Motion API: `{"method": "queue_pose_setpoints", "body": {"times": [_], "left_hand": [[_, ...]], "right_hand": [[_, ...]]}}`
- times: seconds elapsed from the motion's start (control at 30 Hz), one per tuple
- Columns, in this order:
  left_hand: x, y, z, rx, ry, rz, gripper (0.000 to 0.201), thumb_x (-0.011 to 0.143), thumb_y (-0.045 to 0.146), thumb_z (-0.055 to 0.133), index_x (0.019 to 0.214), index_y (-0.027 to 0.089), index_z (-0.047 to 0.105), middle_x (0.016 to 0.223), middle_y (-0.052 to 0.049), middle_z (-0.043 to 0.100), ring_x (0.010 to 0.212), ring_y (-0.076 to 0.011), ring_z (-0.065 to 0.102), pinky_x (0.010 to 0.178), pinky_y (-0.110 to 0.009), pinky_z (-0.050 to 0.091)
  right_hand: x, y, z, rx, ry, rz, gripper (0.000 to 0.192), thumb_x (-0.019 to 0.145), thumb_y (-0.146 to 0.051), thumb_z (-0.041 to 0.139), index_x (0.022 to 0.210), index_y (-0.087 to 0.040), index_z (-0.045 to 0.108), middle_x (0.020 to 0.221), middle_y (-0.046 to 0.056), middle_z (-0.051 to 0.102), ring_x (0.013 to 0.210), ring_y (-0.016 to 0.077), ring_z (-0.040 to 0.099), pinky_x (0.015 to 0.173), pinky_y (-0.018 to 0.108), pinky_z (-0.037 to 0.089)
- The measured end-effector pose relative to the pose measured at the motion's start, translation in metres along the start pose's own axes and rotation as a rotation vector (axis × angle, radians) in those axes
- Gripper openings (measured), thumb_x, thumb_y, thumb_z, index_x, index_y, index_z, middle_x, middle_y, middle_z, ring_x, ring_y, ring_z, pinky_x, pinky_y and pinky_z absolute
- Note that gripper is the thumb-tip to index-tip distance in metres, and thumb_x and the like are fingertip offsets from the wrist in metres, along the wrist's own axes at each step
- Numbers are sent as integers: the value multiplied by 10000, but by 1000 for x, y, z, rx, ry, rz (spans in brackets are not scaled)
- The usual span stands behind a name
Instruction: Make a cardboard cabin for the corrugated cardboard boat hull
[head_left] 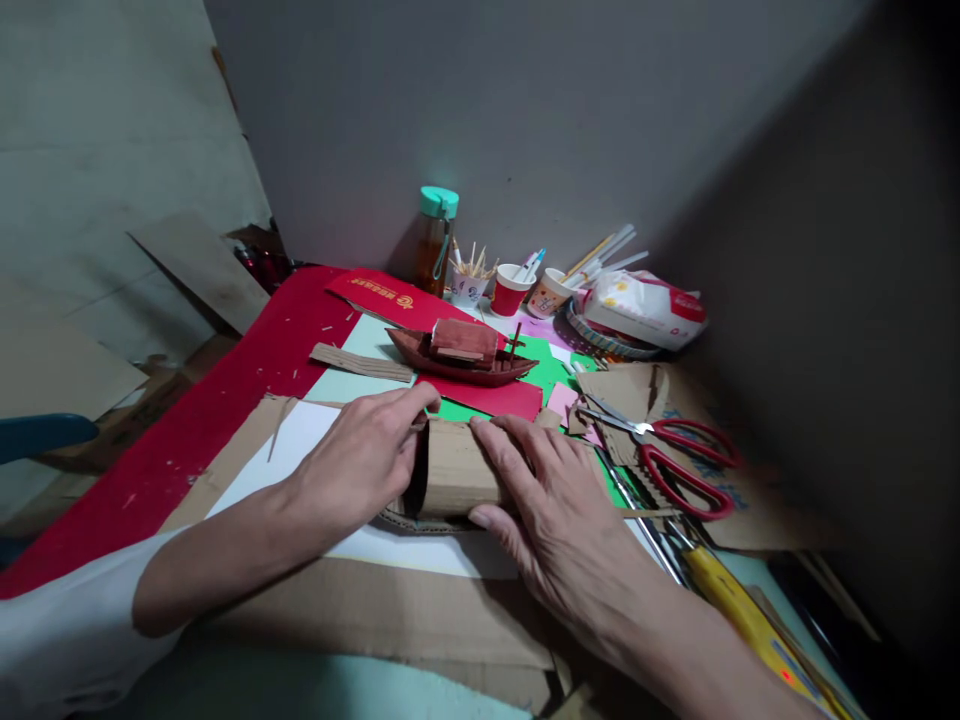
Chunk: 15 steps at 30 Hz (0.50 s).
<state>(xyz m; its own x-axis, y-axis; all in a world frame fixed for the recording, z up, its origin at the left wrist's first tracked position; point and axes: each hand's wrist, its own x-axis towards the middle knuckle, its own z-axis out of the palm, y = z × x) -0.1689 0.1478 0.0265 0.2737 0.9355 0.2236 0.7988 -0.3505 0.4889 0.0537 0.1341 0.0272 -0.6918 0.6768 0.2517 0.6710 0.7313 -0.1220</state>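
Observation:
A half-built cardboard boat (pixel 450 524) lies in front of me on white paper (pixel 465 552), with an arched cardboard canopy (pixel 459 468) over its middle. My right hand (pixel 536 485) is closed around the right part of the canopy, thumb on the near side and fingers across the top. At the canopy's left end, my left hand (pixel 375 435) has its fingers curled in a pinch on the boat's far edge; the fingertips are partly hidden. Just behind stands a finished reddish-brown model boat (pixel 465 355) with a canopy and a small mast.
Red-handled scissors (pixel 675 450) and a yellow utility knife (pixel 750 630) lie at the right. Along the wall stand a bottle (pixel 435 240), a cup of sticks (pixel 469 288), a red cup (pixel 514 290) and a tissue pack (pixel 645 308). A cardboard strip (pixel 360 362) lies left.

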Motion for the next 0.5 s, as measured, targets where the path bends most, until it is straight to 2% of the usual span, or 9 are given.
{"method": "queue_pose_setpoints", "body": {"times": [0.07, 0.2, 0.4, 0.5], "left_hand": [[0, 0, 1, -20, 9, 7, 234, 903, 111, 460, 1017, 161, 658, 970, -98, 735, 895, -266, 676, 766, -365, 479], [1, -1, 1, -51, 8, 17, 266, 905, 100, 480, 1002, 177, 715, 989, -80, 750, 905, -250, 682, 811, -365, 488], [0, -1, 1, -36, -28, 20, 226, 900, 101, 490, 922, 162, 706, 918, -82, 707, 853, -248, 652, 746, -356, 468], [-1, 0, 0, -20, -34, 8, 187, 889, 94, 499, 855, 160, 670, 853, -64, 673, 787, -230, 623, 689, -336, 442]], "right_hand": [[0, 0, 2, -34, 14, -3, 552, 1054, -413, 381, 1507, -98, 388, 1373, 225, 539, 1156, 381, 476, 940, 600, 417], [1, -2, -3, 5, -11, -12, 550, 1048, -397, 406, 1514, -106, 376, 1344, 211, 543, 1126, 368, 476, 955, 601, 390], [2, 2, -17, 134, -122, -9, 553, 1034, -415, 450, 1521, -163, 382, 1304, 163, 537, 1128, 329, 477, 1002, 568, 380], [2, 6, -16, 107, -152, -14, 589, 1031, -443, 448, 1547, -178, 347, 1306, 157, 537, 1122, 332, 471, 1007, 596, 367]]}}
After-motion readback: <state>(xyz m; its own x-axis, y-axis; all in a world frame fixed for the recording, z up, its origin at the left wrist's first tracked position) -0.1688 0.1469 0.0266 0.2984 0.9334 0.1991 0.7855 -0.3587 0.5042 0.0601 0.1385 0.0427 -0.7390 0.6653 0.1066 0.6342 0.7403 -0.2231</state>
